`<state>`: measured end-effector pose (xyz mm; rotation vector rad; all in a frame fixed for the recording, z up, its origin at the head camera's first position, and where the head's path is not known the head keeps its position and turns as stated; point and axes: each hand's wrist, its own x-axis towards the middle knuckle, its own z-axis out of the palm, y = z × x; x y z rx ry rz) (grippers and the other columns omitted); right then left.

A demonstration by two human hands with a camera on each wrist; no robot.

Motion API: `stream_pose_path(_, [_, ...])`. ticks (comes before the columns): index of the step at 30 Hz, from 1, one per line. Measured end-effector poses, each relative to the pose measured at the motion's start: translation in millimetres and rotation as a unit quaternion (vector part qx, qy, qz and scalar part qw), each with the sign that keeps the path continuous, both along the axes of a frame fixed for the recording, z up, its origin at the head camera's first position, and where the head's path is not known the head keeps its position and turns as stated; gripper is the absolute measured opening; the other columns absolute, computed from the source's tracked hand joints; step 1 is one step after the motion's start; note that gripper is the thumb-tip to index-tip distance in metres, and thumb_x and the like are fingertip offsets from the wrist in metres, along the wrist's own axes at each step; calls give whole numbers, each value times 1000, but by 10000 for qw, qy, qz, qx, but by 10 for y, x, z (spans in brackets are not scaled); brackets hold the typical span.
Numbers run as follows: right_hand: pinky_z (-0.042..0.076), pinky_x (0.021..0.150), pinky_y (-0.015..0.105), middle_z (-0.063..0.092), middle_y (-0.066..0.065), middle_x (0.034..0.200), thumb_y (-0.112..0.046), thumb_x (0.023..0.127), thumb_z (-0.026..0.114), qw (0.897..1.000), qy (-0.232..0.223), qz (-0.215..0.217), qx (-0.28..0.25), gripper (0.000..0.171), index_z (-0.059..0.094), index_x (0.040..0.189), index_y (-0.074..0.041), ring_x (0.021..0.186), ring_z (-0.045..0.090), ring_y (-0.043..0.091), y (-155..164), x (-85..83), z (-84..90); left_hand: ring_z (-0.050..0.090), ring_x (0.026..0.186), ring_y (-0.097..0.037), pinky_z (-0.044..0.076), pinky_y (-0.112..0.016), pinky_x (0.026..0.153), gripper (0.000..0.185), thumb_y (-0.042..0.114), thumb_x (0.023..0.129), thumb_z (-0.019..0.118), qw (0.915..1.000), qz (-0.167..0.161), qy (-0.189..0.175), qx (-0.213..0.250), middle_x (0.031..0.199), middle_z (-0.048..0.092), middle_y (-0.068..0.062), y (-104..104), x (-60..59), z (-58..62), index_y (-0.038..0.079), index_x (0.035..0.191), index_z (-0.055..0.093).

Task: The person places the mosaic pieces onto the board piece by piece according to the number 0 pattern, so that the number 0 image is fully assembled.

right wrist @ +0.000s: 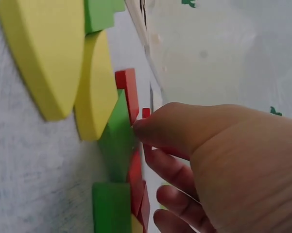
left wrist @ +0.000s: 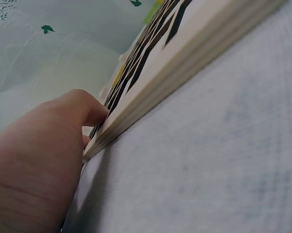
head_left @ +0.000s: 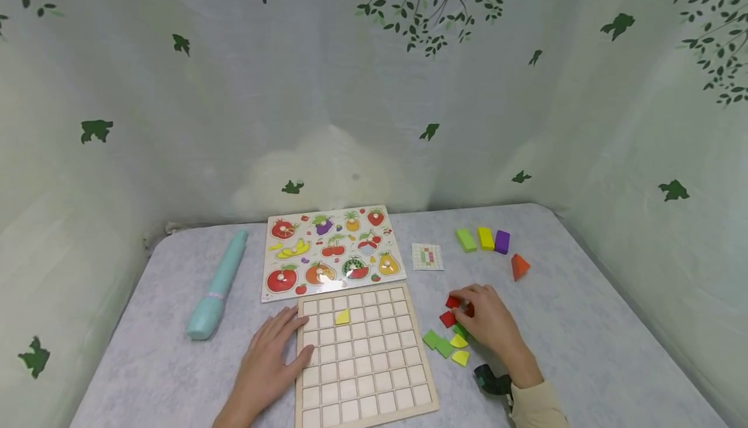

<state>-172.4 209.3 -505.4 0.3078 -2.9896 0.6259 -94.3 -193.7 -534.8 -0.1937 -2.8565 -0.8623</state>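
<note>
My left hand point(head_left: 265, 358) lies with spread, relaxed fingers on the left edge of a wooden grid board point(head_left: 356, 368). In the left wrist view its thumb point(left wrist: 90, 109) rests over the board's rim. One yellow piece point(head_left: 342, 317) sits in a cell near the board's top. Right of the board, my right hand point(head_left: 491, 324) pinches a small red block point(head_left: 452, 301) between thumb and fingers, partly hidden by them. Close by lie another red block point(head_left: 447, 319), green blocks point(head_left: 438, 342) and yellow quarter-round blocks point(head_left: 460, 357); the right wrist view shows yellow blocks point(right wrist: 43, 53) beside the thumb.
A fruit picture puzzle board point(head_left: 333, 252) lies behind the grid board, with a small pattern card point(head_left: 428, 256) to its right. Farther right are green, yellow and purple blocks point(head_left: 502, 241) and an orange triangular block point(head_left: 519, 267). A teal, club-shaped object point(head_left: 216, 288) lies at left.
</note>
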Motion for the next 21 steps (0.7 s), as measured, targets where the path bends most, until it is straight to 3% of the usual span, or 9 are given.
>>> stream_pose_path(9, [55,83,39,72,2,109,-14,87,82,9969,229,583,-484,26,77,113,-12,98,57,21,-135,-63,87,39,149,-33,25,-56,123,53,33,89,80,10000,30,2,20,157,49,-9,-27,0,-6,15,136,65])
stream_pose_path(21, [56,89,41,72,-4,106,-12,86,83,9866,395,1377,-778,28,77,113,-13,107,58,21,-621,-108,259,41,148,-32,27,-55,123,53,33,88,81,9999,-25,155,-4,156,51,-8,-39,6,-25,15,135,66])
